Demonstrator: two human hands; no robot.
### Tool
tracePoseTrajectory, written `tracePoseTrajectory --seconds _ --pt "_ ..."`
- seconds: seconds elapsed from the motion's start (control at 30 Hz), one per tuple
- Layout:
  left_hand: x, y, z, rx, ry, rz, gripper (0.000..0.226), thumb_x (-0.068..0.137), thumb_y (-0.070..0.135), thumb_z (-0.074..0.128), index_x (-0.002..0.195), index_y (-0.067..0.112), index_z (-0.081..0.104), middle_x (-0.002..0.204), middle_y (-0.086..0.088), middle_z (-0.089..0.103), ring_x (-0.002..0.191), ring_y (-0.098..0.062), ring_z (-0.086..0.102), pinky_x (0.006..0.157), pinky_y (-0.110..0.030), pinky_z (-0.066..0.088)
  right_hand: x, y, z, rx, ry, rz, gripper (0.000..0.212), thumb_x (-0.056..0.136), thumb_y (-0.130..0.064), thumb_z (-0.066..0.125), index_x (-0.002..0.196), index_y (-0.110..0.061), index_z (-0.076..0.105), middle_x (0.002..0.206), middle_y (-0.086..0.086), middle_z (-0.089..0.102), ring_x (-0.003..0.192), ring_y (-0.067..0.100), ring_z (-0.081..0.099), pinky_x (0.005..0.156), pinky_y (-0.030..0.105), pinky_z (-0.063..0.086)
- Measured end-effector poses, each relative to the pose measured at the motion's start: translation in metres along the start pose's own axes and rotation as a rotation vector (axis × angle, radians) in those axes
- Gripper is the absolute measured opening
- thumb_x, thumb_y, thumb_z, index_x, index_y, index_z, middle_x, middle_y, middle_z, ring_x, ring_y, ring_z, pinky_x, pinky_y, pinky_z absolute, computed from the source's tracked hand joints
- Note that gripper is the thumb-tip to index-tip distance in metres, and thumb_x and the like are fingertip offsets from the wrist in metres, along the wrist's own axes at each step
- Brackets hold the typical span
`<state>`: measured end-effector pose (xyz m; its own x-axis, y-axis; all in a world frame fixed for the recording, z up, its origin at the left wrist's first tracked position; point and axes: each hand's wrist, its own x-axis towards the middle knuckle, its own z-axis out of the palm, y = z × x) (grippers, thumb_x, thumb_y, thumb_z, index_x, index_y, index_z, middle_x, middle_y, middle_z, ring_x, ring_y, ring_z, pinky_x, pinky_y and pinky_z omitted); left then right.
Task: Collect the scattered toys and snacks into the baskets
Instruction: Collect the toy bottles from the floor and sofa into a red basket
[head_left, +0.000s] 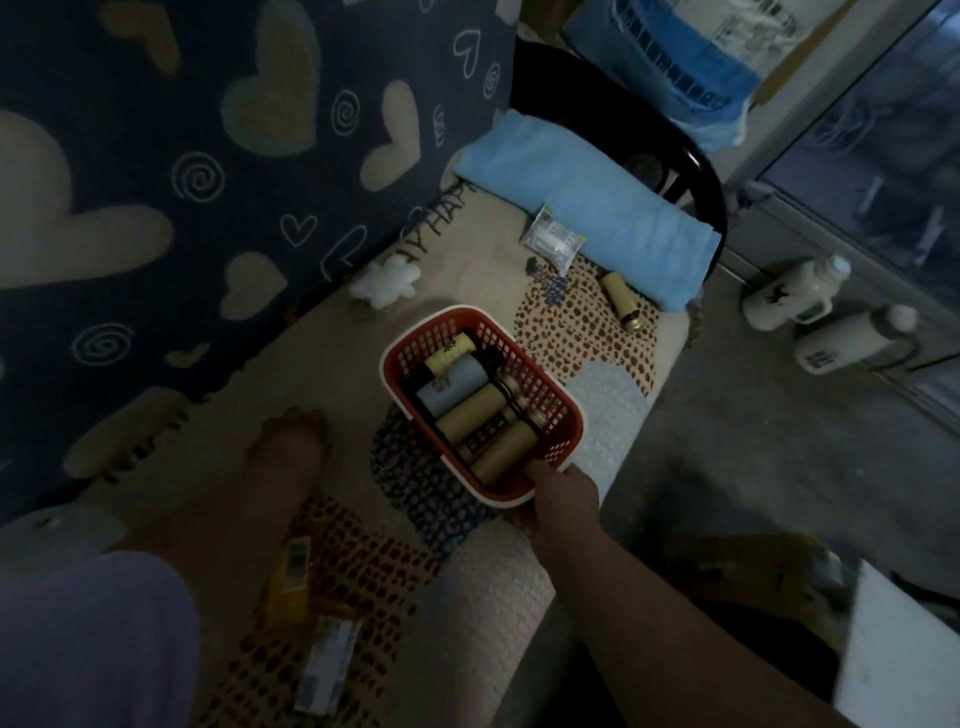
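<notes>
Fingers of the right hand (563, 496) grip a red basket (558, 434) packed with tubes (467, 410); loose tube (621, 301), snack packet (553, 239) lie beyond

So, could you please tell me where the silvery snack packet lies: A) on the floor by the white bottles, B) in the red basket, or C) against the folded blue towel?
C: the snack packet rests at the near edge of the blue towel, outside the red basket.
</notes>
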<state>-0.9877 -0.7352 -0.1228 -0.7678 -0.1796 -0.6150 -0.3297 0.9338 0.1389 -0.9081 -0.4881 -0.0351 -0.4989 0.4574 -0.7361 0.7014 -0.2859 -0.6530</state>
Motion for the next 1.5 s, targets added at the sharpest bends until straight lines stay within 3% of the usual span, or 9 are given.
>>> tracePoseTrajectory --seconds 0.07,0.13,0.2,0.4,0.67,0.9,1.13,1.3,1.5 --pt "-0.002 -0.003 0.003 0.043 0.033 0.032 0.036 0.100 0.024 0.037 0.130 0.007 0.047 0.133 -0.018 0.048 0.120 -0.035 0.048 0.103 -0.042 0.040 0.002 -0.003 -0.001 -0.004 0.013 -0.020 0.014 0.090 -0.003 0.049 0.084 -0.012 0.058 0.086 0.017 0.065 0.071 0.030 0.062 0.052 0.029 0.051" --pt "-0.005 -0.004 -0.002 0.037 -0.097 -0.018 0.045 0.099 0.034 0.035 0.138 0.012 0.035 0.140 -0.014 0.037 0.126 -0.031 0.040 0.112 -0.045 0.029 0.001 -0.007 -0.002 0.014 0.014 -0.024 0.017 0.091 -0.003 0.049 0.083 -0.015 0.058 0.084 0.012 0.065 0.075 0.027 0.063 0.059 0.031 0.053" --pt "-0.009 0.004 -0.013 0.008 -0.061 -0.025 0.048 0.097 0.035 0.038 0.138 0.011 0.031 0.138 -0.016 0.035 0.123 -0.031 0.039 0.109 -0.046 0.032 0.000 -0.012 -0.004 0.019 0.024 -0.024 0.019 0.090 -0.001 0.049 0.081 -0.015 0.058 0.085 0.010 0.064 0.077 0.025 0.063 0.065 0.034 0.054" --pt "-0.054 0.070 -0.067 -0.350 0.358 0.473 0.028 0.097 0.015 0.047 0.119 -0.002 0.050 0.117 -0.023 0.051 0.106 -0.034 0.049 0.083 -0.033 0.037 -0.014 -0.033 -0.005 -0.014 0.050 0.000 0.019 0.090 -0.003 0.051 0.080 -0.018 0.056 0.090 0.011 0.064 0.087 0.029 0.063 0.078 0.044 0.057" --pt "-0.119 0.168 -0.089 -0.305 0.201 0.791 0.035 0.095 0.028 0.049 0.126 0.012 0.047 0.128 -0.010 0.046 0.117 -0.025 0.048 0.096 -0.033 0.040 -0.026 -0.064 -0.015 -0.049 0.044 -0.010 0.013 0.090 -0.008 0.052 0.087 -0.020 0.056 0.095 0.012 0.065 0.093 0.032 0.065 0.082 0.048 0.058" --pt "-0.120 0.194 -0.073 -0.153 0.145 0.713 0.039 0.097 0.024 0.048 0.132 0.009 0.043 0.142 -0.012 0.037 0.125 -0.025 0.043 0.103 -0.032 0.036 -0.014 -0.080 -0.041 0.012 0.005 0.009 0.016 0.091 -0.006 0.050 0.083 -0.019 0.055 0.092 0.011 0.062 0.094 0.033 0.063 0.079 0.047 0.058" --pt "-0.122 0.242 -0.072 -0.286 0.151 0.743 0.033 0.093 0.025 0.055 0.121 0.009 0.055 0.123 -0.010 0.052 0.112 -0.024 0.052 0.091 -0.027 0.038 0.019 -0.102 -0.095 0.078 -0.029 0.099 0.026 0.090 -0.003 0.053 0.115 -0.009 0.056 0.110 0.018 0.064 0.098 0.035 0.063 0.061 0.039 0.057" --pt "-0.118 0.303 -0.072 -0.329 0.209 0.688 0.034 0.089 0.022 0.060 0.120 0.009 0.056 0.118 -0.013 0.054 0.104 -0.026 0.055 0.087 -0.028 0.041 0.054 -0.138 -0.158 0.034 0.013 0.090 0.028 0.090 -0.002 0.052 0.118 0.001 0.056 0.111 0.022 0.064 0.098 0.037 0.064 0.067 0.041 0.057" --pt "-0.088 0.366 -0.070 -0.356 0.372 0.467 0.026 0.088 0.016 0.056 0.110 0.003 0.056 0.112 -0.021 0.056 0.102 -0.036 0.054 0.085 -0.038 0.043 0.106 -0.164 -0.219 0.074 0.096 0.079 0.021 0.086 -0.004 0.058 0.106 -0.006 0.060 0.096 0.016 0.065 0.089 0.034 0.065 0.079 0.053 0.056"
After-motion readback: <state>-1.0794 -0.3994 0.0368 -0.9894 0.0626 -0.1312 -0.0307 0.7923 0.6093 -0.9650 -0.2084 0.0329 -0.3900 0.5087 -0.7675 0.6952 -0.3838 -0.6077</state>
